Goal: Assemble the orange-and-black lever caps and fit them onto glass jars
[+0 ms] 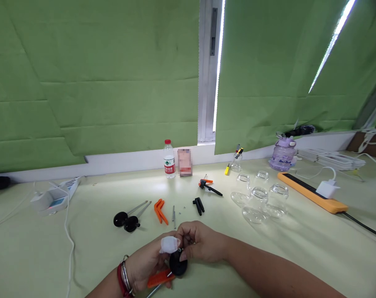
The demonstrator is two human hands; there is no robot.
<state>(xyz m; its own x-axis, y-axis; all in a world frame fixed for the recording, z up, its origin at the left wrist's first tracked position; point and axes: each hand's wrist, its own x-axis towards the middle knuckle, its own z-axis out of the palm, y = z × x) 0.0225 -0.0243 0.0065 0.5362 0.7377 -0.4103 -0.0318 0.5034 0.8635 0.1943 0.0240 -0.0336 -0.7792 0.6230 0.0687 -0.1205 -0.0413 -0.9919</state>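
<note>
At the front of the table, my left hand (144, 263) is closed around a black round part with a metal rod (179, 265) and an orange piece (156, 280) beneath it. A whitish translucent cover (169, 245) sits at that hand's thumb; I cannot tell whether it is worn or held. My right hand (203, 243) pinches the edge of the same black part, its thumb on the disc. Beyond my hands lie two more black round parts with rods (131, 223), orange angled pieces (161, 211), thin metal pins (173, 215) and short black pieces (199, 205).
Several clear glass jars (259, 203) stand to the right, beside an orange power strip (312, 192). Farther back are a water bottle (169, 161), a pinkish box (185, 162), a black-and-orange tool (210, 187) and a purple jug (283, 154). A white cable (70, 240) runs down the left.
</note>
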